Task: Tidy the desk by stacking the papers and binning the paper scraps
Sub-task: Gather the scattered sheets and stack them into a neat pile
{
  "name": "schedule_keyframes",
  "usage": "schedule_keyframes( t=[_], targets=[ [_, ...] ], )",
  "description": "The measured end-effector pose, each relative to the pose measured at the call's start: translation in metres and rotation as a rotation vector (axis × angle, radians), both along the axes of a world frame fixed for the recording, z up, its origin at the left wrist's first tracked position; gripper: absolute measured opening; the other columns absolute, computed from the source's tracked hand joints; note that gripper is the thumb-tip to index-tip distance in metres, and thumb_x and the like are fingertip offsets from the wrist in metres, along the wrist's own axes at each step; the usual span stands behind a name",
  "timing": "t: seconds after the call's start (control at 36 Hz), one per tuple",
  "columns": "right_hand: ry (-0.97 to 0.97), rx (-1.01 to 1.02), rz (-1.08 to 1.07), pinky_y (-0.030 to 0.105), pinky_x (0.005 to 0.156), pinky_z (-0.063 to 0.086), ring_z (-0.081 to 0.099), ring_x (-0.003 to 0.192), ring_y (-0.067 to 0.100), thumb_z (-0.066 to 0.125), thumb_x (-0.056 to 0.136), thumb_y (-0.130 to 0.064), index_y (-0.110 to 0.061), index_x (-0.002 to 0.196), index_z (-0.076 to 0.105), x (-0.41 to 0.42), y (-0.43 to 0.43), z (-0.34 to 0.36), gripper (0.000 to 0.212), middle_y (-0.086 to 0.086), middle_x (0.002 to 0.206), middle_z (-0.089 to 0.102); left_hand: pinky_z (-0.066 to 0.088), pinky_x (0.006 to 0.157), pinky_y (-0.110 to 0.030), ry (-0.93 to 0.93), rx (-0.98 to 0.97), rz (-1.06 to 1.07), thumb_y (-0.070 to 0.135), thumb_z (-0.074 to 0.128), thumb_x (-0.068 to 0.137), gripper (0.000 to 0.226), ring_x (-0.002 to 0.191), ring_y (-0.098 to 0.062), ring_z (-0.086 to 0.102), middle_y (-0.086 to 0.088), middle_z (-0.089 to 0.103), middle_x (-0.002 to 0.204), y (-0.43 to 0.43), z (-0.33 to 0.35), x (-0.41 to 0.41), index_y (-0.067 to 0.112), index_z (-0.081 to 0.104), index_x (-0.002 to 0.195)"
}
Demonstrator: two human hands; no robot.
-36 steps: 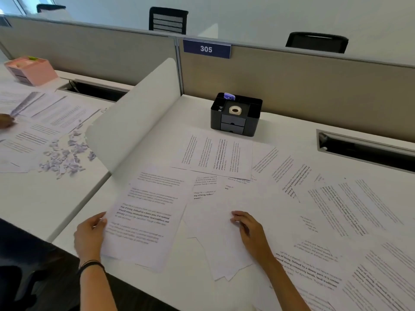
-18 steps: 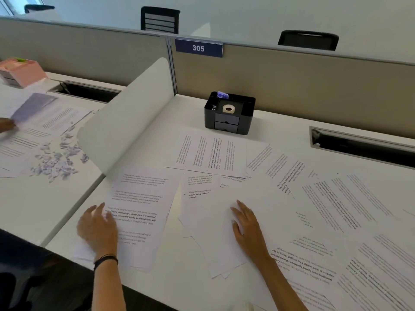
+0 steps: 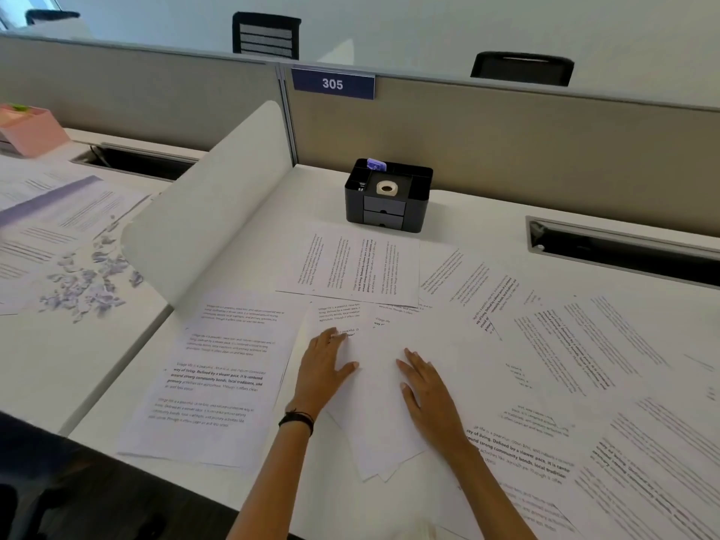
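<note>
Several printed sheets lie scattered over the white desk (image 3: 249, 235). A small pile of blank-side-up sheets (image 3: 376, 422) sits at the front middle. My left hand (image 3: 323, 368) lies flat on its left edge and my right hand (image 3: 428, 391) lies flat on its right side, fingers straight. A printed sheet (image 3: 214, 376) lies to the left of my left hand, free of it. Another printed sheet (image 3: 350, 263) lies further back. More sheets (image 3: 584, 344) cover the right half. A heap of paper scraps (image 3: 85, 282) lies on the neighbouring desk to the left.
A black desk organiser (image 3: 389, 204) with a tape roll stands at the back by the partition. A curved white divider (image 3: 202, 212) separates the two desks. A cable slot (image 3: 623, 251) opens at the right back. A pink box (image 3: 27, 128) sits far left.
My left hand has left the printed sheet at the left and moved right onto the blank pile. My right hand stays on the pile. The camera has shifted slightly.
</note>
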State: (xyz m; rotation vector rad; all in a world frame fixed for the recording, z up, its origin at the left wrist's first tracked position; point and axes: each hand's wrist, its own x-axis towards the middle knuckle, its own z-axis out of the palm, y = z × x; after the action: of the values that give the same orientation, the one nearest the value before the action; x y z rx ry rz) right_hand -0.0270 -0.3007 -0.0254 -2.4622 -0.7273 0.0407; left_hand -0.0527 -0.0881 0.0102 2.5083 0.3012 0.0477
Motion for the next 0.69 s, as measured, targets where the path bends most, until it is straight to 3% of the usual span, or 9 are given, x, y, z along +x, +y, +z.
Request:
schedule_keyframes(
  t=[0.14, 0.36, 0.56, 0.69],
  targets=[
    [-0.011, 0.022, -0.003, 0.01, 0.111, -0.003, 0.009, 0.133, -0.008, 0.023, 0.092, -0.035, -0.016, 0.137, 0.041, -0.001, 0.0, 0.003, 0.052, -0.007, 0.147, 0.025, 0.034, 0.088, -0.024, -0.008, 0.092, 0.025, 0.04, 0.066, 0.081, 0.06, 0.113, -0.02, 0.044, -0.004, 0.045, 0.129, -0.002, 0.004, 0.011, 0.015, 0.046, 0.131],
    [-0.024, 0.032, -0.011, 0.013, 0.113, 0.001, 0.011, 0.134, -0.008, 0.023, 0.093, -0.035, -0.018, 0.136, 0.043, -0.002, -0.002, 0.002, 0.051, -0.007, 0.148, 0.029, 0.04, 0.083, -0.024, 0.044, -0.052, 0.081, 0.031, 0.07, 0.08, 0.049, 0.11, -0.019, 0.049, -0.005, 0.051, 0.118, -0.003, 0.009, 0.02, 0.017, 0.053, 0.123],
    [-0.008, 0.177, -0.088, 0.005, 0.108, 0.013, 0.026, 0.129, -0.005, 0.023, 0.093, -0.036, -0.019, 0.137, 0.041, -0.006, -0.003, 0.008, 0.05, -0.003, 0.141, 0.042, 0.039, 0.081, -0.018, -0.135, -0.156, 0.105, 0.014, 0.063, 0.086, 0.025, 0.1, -0.014, 0.057, 0.004, 0.059, 0.11, -0.007, 0.023, 0.008, 0.016, 0.061, 0.111],
    [0.071, 0.307, -0.166, 0.004, 0.103, 0.023, 0.041, 0.123, -0.001, 0.032, 0.095, -0.038, -0.021, 0.136, 0.039, -0.007, -0.002, 0.014, 0.045, -0.007, 0.135, 0.047, 0.045, 0.085, -0.021, -0.076, -0.266, -0.067, 0.024, 0.059, 0.089, 0.022, 0.092, -0.006, 0.056, 0.007, 0.065, 0.106, -0.022, 0.049, 0.003, 0.02, 0.063, 0.111]
  ],
)
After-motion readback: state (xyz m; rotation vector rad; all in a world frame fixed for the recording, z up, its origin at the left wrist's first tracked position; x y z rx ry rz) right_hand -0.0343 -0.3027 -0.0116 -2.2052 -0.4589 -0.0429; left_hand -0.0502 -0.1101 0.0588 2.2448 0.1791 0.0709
